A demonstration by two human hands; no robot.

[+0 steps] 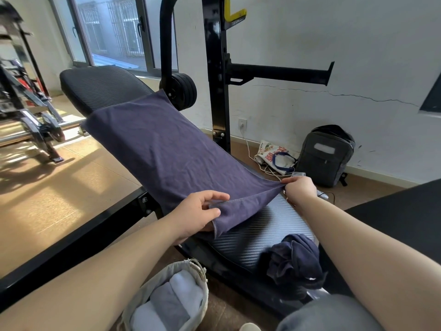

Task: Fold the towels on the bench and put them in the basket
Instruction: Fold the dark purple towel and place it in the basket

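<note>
- towel (167,149), dark blue-purple, is lying spread along the sloping bench (100,87), its far end reaching up the backrest and its near edge being held up off the seat.
- left hand (200,211) is pinching the near left corner, thumb lying on top of the hem and fingers curling underneath the cloth.
- right hand (299,189) is pinching the near right corner between thumb and fingers, drawing the edge taut between the two hands.
- crumpled towel (296,261), also dark blue, is sitting in a heap on the near end of the seat, just beside the right forearm and apart from the spread one.
- basket (195,265), pale fabric, is standing on the floor (59,187) just beside the bench's near end, below the left forearm.
- folded towels (171,304), white and grey, are lying side by side inside it.
- rack (218,68), black, is standing behind the bench, near the wall (334,44).
- backpack (327,156) and a printed bag (274,156) are resting on the floor by the wall, close together; i cannot tell whether they are touching.
- sunlight is falling across the floor on the left, below the window (114,32).
</note>
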